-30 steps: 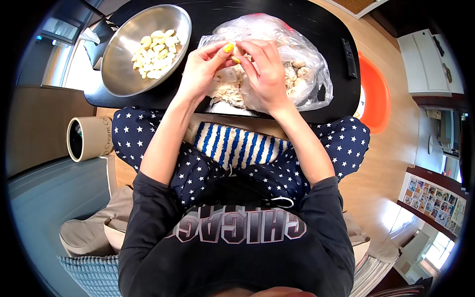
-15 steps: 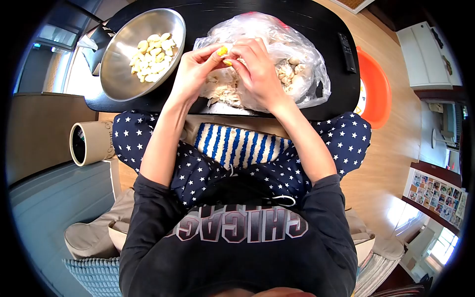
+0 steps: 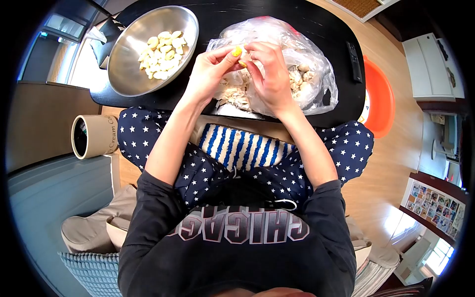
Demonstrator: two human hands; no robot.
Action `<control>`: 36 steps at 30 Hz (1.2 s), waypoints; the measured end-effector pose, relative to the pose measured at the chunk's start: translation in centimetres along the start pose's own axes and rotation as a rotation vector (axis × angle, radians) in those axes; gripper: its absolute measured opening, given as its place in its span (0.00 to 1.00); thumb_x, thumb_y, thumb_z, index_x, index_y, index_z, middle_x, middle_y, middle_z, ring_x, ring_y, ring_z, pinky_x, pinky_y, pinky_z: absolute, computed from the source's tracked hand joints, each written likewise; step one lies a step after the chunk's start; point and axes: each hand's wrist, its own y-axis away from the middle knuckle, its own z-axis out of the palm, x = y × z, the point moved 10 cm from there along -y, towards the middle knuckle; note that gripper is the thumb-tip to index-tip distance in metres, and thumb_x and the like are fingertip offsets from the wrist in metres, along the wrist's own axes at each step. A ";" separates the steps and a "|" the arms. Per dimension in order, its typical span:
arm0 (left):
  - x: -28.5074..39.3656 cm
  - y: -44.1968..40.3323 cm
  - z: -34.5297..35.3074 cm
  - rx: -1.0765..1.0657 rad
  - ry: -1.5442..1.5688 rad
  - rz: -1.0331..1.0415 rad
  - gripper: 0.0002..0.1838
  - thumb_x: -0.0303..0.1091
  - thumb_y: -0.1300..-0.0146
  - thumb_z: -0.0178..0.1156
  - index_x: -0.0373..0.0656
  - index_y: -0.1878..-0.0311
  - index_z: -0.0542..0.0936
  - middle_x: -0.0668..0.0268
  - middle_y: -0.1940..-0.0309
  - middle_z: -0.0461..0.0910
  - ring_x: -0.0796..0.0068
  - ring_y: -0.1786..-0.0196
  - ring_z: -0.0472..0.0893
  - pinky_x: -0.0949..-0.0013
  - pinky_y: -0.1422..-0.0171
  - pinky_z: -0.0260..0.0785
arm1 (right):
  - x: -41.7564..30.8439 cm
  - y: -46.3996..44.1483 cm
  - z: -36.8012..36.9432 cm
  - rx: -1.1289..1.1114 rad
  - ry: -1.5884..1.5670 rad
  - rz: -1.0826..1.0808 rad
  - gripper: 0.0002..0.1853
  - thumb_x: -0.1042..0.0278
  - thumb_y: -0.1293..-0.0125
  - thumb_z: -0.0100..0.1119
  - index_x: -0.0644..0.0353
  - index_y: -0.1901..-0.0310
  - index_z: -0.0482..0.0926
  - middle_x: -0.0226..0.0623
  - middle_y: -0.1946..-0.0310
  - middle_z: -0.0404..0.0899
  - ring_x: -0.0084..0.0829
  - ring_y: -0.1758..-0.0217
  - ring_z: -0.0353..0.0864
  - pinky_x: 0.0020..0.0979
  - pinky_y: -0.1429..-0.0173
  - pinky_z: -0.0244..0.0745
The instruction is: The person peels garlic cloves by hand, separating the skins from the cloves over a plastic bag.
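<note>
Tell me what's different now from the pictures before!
Nothing has clearly moved or been let go; only the view shifted slightly. The left hand and right hand still pinch close together over the crinkly clear plastic bag. Pale cloves still sit in the round silver metal bowl.

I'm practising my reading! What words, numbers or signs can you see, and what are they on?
"CHICAG", upside down, on the dark shirt; the rest is lost in folds.
"Cream Co", sideways, on the beige bin; the rest curves out of sight.
Too small or blurred to read: the red print on the plastic bag, the buttons on the remote, the marks by the orange tub.
</note>
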 end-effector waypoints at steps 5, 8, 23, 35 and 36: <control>0.4 0.1 0.0 0.010 -0.071 0.038 0.14 0.33 0.39 0.58 0.34 0.53 0.78 0.63 0.63 0.80 0.81 0.63 0.78 0.78 0.54 0.72 | 0.7 0.6 0.4 -0.080 -0.022 0.025 0.16 0.83 0.50 0.60 0.62 0.61 0.66 0.40 0.61 0.73 0.42 0.55 0.72 0.35 0.54 0.71; 1.0 0.3 0.4 0.010 -0.168 0.039 0.14 0.33 0.39 0.58 0.34 0.53 0.78 0.63 0.64 0.80 0.81 0.63 0.78 0.78 0.54 0.72 | 0.3 0.8 0.4 -0.065 -0.007 0.021 0.17 0.84 0.50 0.60 0.61 0.60 0.66 0.41 0.60 0.73 0.42 0.54 0.72 0.36 0.54 0.71; 0.2 0.2 0.6 -0.037 -0.089 -0.004 0.16 0.32 0.37 0.55 0.32 0.49 0.75 0.62 0.59 0.78 0.79 0.58 0.77 0.77 0.50 0.71 | -0.1 0.5 0.3 -0.031 0.046 -0.022 0.21 0.84 0.50 0.60 0.60 0.57 0.64 0.43 0.57 0.73 0.43 0.53 0.72 0.37 0.51 0.70; -0.3 0.1 0.3 -0.009 -0.154 -0.031 0.16 0.32 0.38 0.56 0.33 0.50 0.75 0.61 0.59 0.79 0.79 0.59 0.78 0.76 0.50 0.71 | 1.7 -0.2 1.0 -0.224 -0.096 0.123 0.19 0.82 0.50 0.59 0.63 0.57 0.64 0.40 0.60 0.70 0.39 0.58 0.70 0.33 0.55 0.69; -0.3 0.1 0.3 -0.005 -0.166 -0.025 0.16 0.32 0.38 0.56 0.33 0.50 0.75 0.61 0.59 0.79 0.79 0.59 0.78 0.76 0.51 0.71 | 1.9 -0.2 1.1 -0.246 -0.105 0.137 0.19 0.81 0.49 0.59 0.63 0.57 0.64 0.40 0.60 0.70 0.39 0.58 0.70 0.33 0.55 0.69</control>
